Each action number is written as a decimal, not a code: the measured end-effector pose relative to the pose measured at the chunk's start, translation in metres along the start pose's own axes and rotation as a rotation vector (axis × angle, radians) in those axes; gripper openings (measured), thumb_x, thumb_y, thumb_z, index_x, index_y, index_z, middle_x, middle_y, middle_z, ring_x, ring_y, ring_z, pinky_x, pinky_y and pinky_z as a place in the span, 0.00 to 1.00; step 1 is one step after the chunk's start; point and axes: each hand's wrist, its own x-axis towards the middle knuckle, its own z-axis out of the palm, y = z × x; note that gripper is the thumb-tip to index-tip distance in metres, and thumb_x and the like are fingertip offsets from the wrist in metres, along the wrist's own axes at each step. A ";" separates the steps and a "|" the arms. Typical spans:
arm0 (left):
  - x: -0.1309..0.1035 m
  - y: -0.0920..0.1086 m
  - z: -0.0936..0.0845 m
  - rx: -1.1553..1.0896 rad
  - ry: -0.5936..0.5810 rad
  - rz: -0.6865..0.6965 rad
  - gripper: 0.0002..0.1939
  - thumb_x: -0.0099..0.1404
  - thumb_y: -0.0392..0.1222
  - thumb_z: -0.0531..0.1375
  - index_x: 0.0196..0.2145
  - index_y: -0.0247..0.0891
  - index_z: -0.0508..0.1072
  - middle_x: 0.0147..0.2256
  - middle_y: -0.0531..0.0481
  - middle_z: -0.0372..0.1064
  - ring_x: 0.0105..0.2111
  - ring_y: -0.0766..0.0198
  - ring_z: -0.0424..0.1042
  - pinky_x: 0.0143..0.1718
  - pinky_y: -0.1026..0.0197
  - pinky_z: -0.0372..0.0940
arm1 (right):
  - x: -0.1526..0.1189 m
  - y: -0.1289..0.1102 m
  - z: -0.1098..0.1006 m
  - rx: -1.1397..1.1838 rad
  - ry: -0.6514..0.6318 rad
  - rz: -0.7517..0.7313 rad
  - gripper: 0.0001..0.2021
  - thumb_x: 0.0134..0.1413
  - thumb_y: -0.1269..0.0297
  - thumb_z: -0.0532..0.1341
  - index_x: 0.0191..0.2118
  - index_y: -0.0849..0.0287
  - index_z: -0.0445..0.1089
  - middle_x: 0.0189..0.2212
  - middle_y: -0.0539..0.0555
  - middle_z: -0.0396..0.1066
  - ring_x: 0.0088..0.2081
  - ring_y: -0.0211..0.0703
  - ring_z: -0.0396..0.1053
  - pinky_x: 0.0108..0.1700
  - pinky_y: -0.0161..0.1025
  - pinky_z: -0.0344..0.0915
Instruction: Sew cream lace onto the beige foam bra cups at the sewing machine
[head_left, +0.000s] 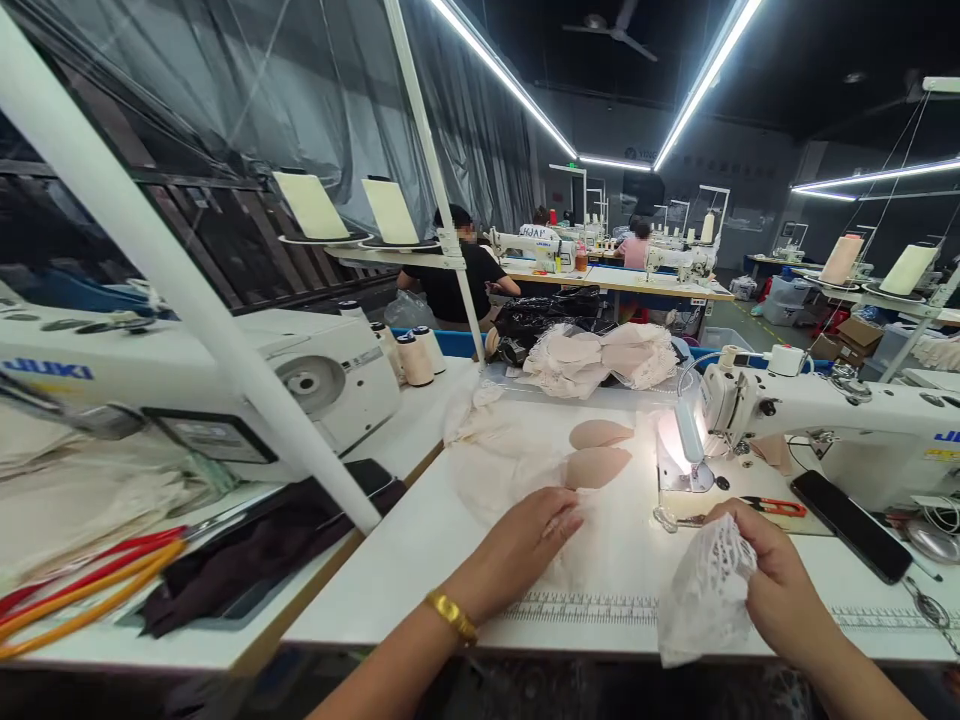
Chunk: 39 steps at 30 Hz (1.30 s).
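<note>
1. The right hand [780, 575] is pinching white lace [701, 610], which is hanging over the ruler [585, 608].
2. The left hand [534, 540] is holding its fingers curled beside two beige cups [598, 468]; whether they are pinching anything cannot be told.

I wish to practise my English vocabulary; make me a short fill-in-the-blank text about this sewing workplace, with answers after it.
1. The white openwork lace piece is in the person's ____ hand.
2. The gold-coloured metal bracelet is worn on the ____ arm.
3. ____ beige teardrop-shaped pads are visible on the white tabletop, just beyond the left hand.

Missing words: right; left; two.
</note>
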 end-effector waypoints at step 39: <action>0.076 -0.008 0.012 0.457 -0.013 0.236 0.07 0.67 0.38 0.57 0.36 0.38 0.75 0.36 0.40 0.76 0.39 0.49 0.75 0.44 0.51 0.68 | 0.038 0.086 0.027 0.139 0.118 0.292 0.25 0.60 0.34 0.60 0.33 0.53 0.65 0.19 0.44 0.61 0.23 0.41 0.61 0.29 0.37 0.54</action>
